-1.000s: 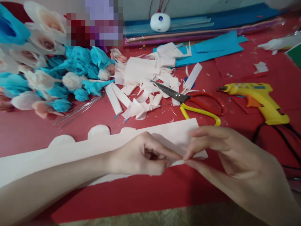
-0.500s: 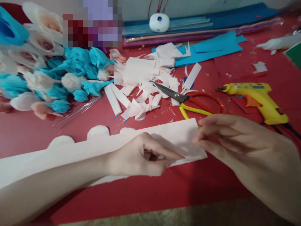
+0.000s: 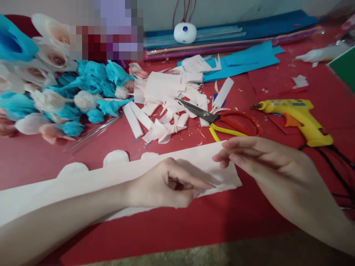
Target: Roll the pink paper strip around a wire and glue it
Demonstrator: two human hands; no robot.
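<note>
A long pale paper strip (image 3: 130,166) lies across the red table (image 3: 155,236). My left hand (image 3: 169,184) rests on it, thumb and index finger pinching its near edge towards the right end. Over the strip's right end is my right hand (image 3: 257,159), its fingers bent with thumb and fingertips near each other; whether it holds anything thin I cannot make out. Rounded pale paper pieces (image 3: 116,158) show behind the strip's far edge. Scissors (image 3: 208,116) with red and yellow handles lie just beyond the right hand.
Pale paper scraps (image 3: 163,87) are heaped in the middle. Blue and cream paper flowers (image 3: 94,77) fill the left back, beside thin clear sticks (image 3: 94,133). A yellow glue gun (image 3: 307,118) lies right, blue paper (image 3: 241,61) behind, and a white device (image 3: 185,33) at the back.
My right hand has moved left, further over the strip's right end. My left hand keeps its pinch in the same place. The view has shifted slightly.
</note>
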